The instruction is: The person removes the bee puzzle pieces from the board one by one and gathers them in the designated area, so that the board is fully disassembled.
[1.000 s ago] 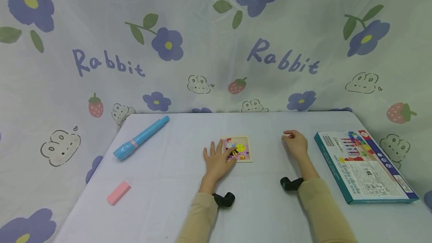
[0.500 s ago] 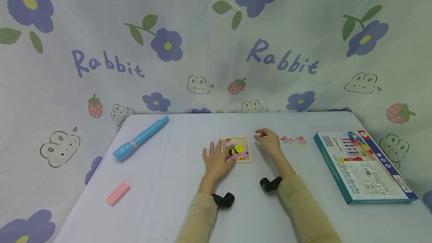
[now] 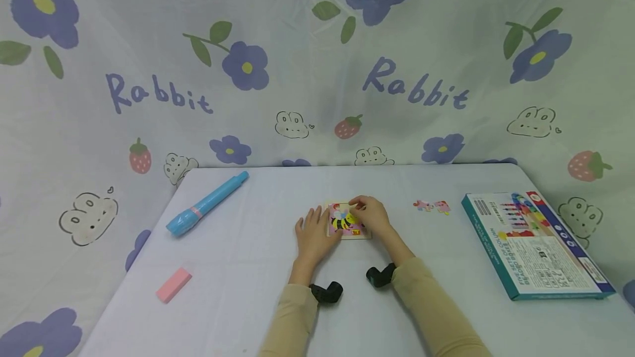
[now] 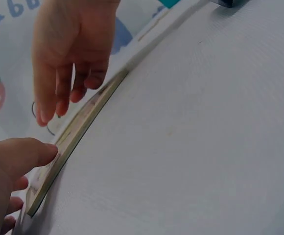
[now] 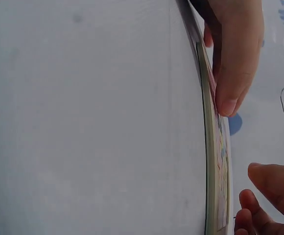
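Observation:
A small square wooden puzzle board (image 3: pixel 340 237) with a bee picture lies in the middle of the table. My left hand (image 3: pixel 313 240) rests at its left side, fingers spread and thumb along the frame; the left wrist view shows that thumb (image 4: pixel 41 152) right at the board's edge. My right hand (image 3: pixel 373 215) reaches over the board's upper right part, its fingers bent down. In the right wrist view my right thumb (image 5: pixel 264 172) and fingers hover beside the board. I cannot tell whether a piece is between the right fingertips. The board's upper right corner is hidden beneath that hand.
Two loose pink puzzle pieces (image 3: pixel 430 206) lie right of the board. A large flat box (image 3: pixel 538 252) with a teal edge occupies the right side. On the left are a light-blue pen-like tube (image 3: pixel 205 203) and a pink block (image 3: pixel 173 285). A patterned cloth (image 3: pixel 317 70) hangs behind.
My right hand has moved left from the loose pieces to above the board, uncovering those pieces. My left hand has shifted slightly left, with its fingers drawn off the bee picture.

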The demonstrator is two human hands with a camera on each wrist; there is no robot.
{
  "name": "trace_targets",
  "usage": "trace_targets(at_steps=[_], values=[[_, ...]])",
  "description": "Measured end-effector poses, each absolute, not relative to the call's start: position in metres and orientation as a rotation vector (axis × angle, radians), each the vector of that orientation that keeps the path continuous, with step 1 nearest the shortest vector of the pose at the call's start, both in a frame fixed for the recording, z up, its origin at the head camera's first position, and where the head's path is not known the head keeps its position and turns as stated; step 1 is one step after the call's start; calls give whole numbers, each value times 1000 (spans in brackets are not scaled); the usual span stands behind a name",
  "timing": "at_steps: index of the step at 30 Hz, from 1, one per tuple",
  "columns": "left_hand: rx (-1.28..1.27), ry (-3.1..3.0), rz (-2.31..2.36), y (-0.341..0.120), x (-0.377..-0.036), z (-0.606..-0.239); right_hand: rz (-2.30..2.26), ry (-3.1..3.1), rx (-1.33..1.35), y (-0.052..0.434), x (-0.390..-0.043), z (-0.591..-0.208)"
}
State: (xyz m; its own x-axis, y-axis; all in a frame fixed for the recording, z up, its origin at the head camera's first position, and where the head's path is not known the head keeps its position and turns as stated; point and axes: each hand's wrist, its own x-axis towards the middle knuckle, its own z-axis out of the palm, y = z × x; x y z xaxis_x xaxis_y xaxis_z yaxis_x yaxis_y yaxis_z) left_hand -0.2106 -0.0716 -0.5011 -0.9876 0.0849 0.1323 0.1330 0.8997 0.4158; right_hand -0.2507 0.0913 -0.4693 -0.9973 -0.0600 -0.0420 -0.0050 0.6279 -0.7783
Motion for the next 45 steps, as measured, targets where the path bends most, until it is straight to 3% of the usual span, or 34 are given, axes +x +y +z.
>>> trace_targets(at_steps=[8,17,45], values=[[-177,-2925,-673,-74,-210,-500,-1127,2902,-239,73,-250,-471],[-184,-2907,-711,-72,-208,-499,-891,2996,-236,66,-252,-475],[-204,-2913,-636,-74,-208,-500,-1091,2965,-227,63,-256,-477]])
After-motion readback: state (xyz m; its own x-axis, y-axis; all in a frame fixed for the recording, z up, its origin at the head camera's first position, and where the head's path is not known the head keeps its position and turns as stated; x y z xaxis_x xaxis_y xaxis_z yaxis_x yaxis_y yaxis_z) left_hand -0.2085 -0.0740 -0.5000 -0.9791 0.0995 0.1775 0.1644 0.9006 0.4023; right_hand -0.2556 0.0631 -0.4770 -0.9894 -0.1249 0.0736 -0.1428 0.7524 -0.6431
